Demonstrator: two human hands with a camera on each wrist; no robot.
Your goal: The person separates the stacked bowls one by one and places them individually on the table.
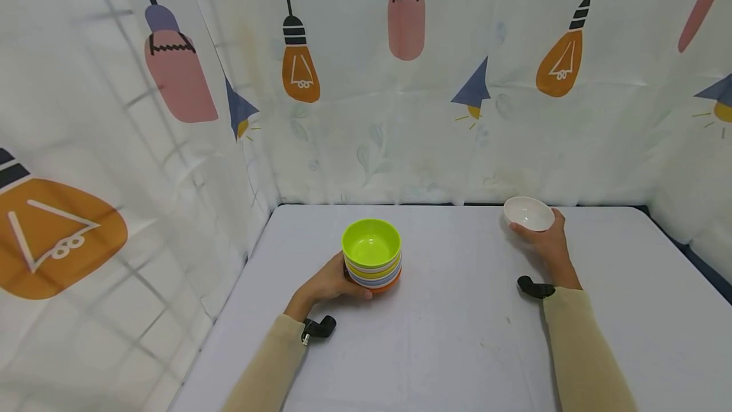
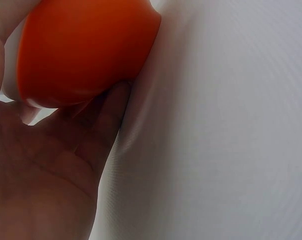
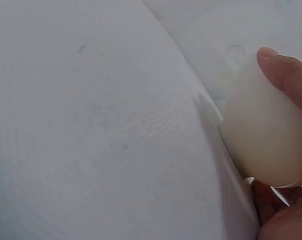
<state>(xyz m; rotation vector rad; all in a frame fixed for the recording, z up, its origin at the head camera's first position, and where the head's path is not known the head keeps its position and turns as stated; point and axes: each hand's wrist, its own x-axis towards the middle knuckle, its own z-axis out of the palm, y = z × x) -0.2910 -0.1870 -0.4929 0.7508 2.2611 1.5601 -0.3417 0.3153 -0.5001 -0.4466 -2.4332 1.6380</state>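
Gripping white bowl at far right, near far edge of surface: right hand, fingers round side. Left hand holds bowl stack at left, fingers curled. Surface stretches between; printed cloth rises behind far edge.

Observe your left hand: the palm faces the camera, and the fingers curve around the orange bowl. Note one fingertip set against the bowl's wall, close to the white surface; contact with that surface cannot be confirmed. A second digit crosses the bowl's opposite side. Locate the bowl's narrower base beside the white surface. Beyond the wider end, identify a pale band, partly covered by your hand. A soft shadow lies on the surface alongside bowl and hand.
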